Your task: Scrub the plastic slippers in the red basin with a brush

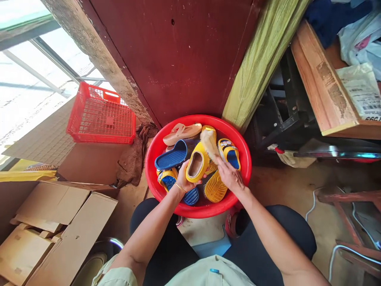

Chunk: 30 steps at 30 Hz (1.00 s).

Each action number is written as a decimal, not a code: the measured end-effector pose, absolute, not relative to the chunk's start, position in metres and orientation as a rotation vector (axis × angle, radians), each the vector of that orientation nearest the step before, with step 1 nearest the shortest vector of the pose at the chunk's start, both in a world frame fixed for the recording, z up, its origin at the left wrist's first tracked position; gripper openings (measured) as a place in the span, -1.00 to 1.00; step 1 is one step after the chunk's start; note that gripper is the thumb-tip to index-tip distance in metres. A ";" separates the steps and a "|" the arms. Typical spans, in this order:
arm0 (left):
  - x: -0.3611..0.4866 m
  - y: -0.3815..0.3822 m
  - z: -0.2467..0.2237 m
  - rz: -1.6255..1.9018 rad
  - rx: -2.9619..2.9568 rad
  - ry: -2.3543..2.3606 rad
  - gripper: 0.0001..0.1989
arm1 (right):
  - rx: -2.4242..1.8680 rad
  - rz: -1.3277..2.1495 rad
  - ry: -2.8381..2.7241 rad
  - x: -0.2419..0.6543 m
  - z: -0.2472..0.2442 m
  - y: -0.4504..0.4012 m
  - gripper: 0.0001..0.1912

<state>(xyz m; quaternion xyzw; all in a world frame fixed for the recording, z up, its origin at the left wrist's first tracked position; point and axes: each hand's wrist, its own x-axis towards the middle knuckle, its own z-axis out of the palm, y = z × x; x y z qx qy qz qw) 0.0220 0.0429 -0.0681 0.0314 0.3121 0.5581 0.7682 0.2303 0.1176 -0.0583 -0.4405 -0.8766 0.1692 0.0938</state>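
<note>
"Left hand (184, 180), what's it gripping?"
"A yellow clog (199, 161), held over the red basin (151, 171)."
"And the right hand (230, 175)?"
"Holding a pale-bristled brush (210, 145) at the clog's toe."
"Around those?"
"Blue slide (172, 159), beige flip-flop (182, 134); leftward, a red crate (102, 119)."

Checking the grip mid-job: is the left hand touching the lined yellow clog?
Touching: the head view shows the left hand curled around the lined yellow clog, with no gap between them.
</note>
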 end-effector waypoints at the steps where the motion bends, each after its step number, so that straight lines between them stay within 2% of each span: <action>1: 0.022 0.043 -0.066 1.203 0.080 0.671 -0.35 | -1.378 0.480 -2.541 0.233 -0.059 0.122 -0.45; 7: 0.022 0.042 -0.063 1.208 0.142 0.677 -0.36 | -1.188 0.509 -2.549 0.237 -0.063 0.124 -0.45; 11: 0.021 0.038 -0.068 1.226 0.213 0.708 -0.43 | -1.396 0.526 -2.453 0.240 -0.057 0.129 -0.44; 13: 0.022 0.037 -0.070 1.254 0.246 0.720 -0.44 | -1.359 0.529 -2.416 0.242 -0.055 0.130 -0.43; 16: 0.023 0.037 -0.072 1.250 0.273 0.786 -0.40 | -1.208 0.498 -2.462 0.245 -0.058 0.131 -0.45; 21: 0.023 0.038 -0.069 1.346 0.405 0.918 -0.39 | -1.336 0.383 -2.373 0.254 -0.064 0.136 -0.47; 26: 0.027 0.039 -0.066 1.406 0.536 0.976 -0.34 | -1.073 0.271 -2.470 0.250 -0.066 0.128 -0.48; 30: 0.028 0.037 -0.063 1.438 0.619 1.026 -0.28 | -1.266 0.303 -2.403 0.249 -0.064 0.137 -0.46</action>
